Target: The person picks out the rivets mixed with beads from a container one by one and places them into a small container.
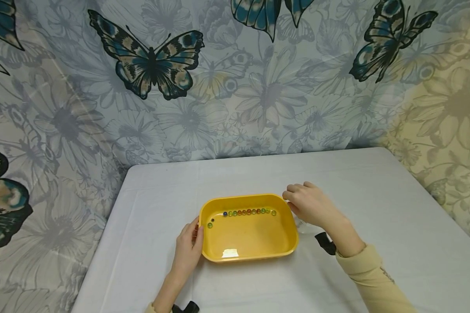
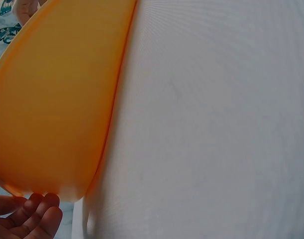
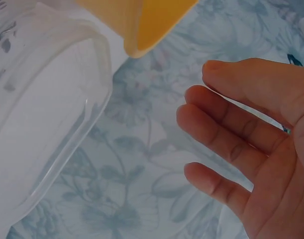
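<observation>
A yellow tray (image 1: 250,254) sits mid-table, with several coloured marbles (image 1: 248,212) lined along its far wall and two more by the left wall. My left hand (image 1: 196,232) holds the tray's left rim, thumb on the edge; the left wrist view shows its fingertips (image 2: 37,211) against the tray's outer wall (image 2: 52,99). My right hand (image 1: 297,198) hovers at the tray's far right corner. Its fingers (image 3: 226,134) are relaxed and hold nothing. A clear plastic container (image 1: 302,227) lies under that hand beside the tray; its rim (image 3: 47,114) shows next to the tray corner (image 3: 152,25).
The white table (image 1: 376,195) stands against a butterfly-and-flower curtain (image 1: 258,87) behind and on both sides. Black wrist straps (image 1: 326,242) show on both arms. Bare tabletop (image 2: 216,124) spreads to the left of the tray.
</observation>
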A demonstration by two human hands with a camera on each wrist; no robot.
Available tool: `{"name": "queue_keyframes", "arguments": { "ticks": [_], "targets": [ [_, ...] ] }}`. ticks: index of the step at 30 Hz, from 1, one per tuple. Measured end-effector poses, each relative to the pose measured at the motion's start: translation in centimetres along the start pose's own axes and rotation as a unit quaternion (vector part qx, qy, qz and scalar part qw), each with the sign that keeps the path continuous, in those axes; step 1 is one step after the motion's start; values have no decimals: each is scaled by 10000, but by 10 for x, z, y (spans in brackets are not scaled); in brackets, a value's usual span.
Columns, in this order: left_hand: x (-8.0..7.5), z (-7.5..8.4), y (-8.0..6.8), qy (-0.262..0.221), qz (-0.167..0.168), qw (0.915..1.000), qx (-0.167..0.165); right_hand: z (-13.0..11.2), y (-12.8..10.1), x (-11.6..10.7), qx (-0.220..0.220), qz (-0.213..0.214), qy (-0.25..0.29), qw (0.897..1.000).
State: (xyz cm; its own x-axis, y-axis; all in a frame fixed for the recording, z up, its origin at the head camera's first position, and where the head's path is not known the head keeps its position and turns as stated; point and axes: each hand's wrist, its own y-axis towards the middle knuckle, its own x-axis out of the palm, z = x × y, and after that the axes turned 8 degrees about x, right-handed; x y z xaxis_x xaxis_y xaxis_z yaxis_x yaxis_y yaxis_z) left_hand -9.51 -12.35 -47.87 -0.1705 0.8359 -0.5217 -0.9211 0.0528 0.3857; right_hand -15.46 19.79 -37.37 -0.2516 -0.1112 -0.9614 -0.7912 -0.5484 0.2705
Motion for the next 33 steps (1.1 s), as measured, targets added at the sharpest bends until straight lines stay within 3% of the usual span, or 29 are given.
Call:
{"name": "queue_keyframes", "arguments": {
  "ticks": [11,23,33],
  "targets": [
    [0,1,0,-24,-31,10000,-81,-9,10,-1,-282,30,-122,9995],
    [1,-1,-1,4,62,10000,77,-22,24,-2,-548,-103,-130,9984],
    [0,2,-1,-60,-68,9999,-110,-34,35,-2,-615,-291,-25,9977]
  ]
}}
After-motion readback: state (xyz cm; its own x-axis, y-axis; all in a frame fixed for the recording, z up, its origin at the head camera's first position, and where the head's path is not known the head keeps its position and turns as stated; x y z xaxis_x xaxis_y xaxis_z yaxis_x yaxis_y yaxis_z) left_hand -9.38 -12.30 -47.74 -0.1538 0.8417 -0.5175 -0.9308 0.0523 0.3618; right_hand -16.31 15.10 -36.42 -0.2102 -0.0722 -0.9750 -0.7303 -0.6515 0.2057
